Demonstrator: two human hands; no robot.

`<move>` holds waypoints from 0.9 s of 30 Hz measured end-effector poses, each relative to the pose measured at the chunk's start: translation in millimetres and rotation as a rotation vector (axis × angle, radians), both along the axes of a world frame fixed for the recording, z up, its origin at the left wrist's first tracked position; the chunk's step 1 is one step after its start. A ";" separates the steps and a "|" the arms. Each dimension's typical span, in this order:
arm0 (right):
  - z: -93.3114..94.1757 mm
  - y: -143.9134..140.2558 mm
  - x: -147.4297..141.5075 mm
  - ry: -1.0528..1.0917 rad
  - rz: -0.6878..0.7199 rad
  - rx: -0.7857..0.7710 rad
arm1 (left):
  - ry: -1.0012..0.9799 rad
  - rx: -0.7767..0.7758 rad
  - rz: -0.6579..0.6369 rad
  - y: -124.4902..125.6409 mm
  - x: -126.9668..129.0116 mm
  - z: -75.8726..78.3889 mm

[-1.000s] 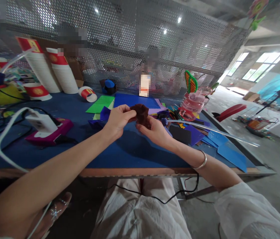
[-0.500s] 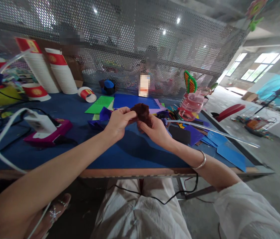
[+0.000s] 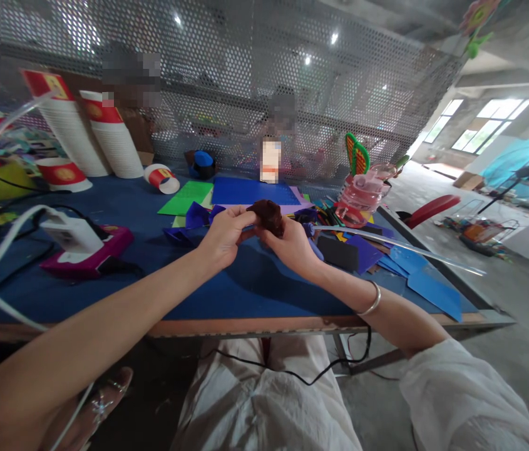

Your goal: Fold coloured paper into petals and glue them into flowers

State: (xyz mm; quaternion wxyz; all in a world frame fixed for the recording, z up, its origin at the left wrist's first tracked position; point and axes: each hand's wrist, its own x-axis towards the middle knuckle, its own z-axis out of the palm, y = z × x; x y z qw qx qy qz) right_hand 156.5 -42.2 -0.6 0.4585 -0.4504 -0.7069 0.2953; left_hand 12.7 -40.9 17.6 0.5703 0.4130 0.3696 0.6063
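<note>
In the middle of the view, a dark brown, folded soft piece [image 3: 268, 215] is pinched between both hands above the table. My left hand [image 3: 226, 235] grips its left edge with thumb and fingers closed. My right hand [image 3: 293, 246] is closed on its right side, the thumb lying along the lower edge. Just behind the right hand sits what looks like a blue glue gun [image 3: 315, 249], mostly hidden, with a long clear glue stick [image 3: 405, 243] sticking out to the right. Whether the right hand touches it, I cannot tell.
Purple folded pieces [image 3: 196, 216] and green sheets [image 3: 186, 197] lie beyond my left hand. At left are a magenta power strip [image 3: 81, 260] and stacked paper cups [image 3: 116, 141]. A pink jug [image 3: 358, 197] and blue sheets [image 3: 436, 289] are at right. A mesh screen [image 3: 226, 75] stands behind.
The brown piece has turned slightly between my fingers and its top looks lower and rounder. Both hands keep their hold; the whole view has shifted a little.
</note>
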 end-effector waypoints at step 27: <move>5.0 1.4 6.1 0.102 0.015 0.033 | 0.391 0.373 0.144 -3.4 -8.3 5.7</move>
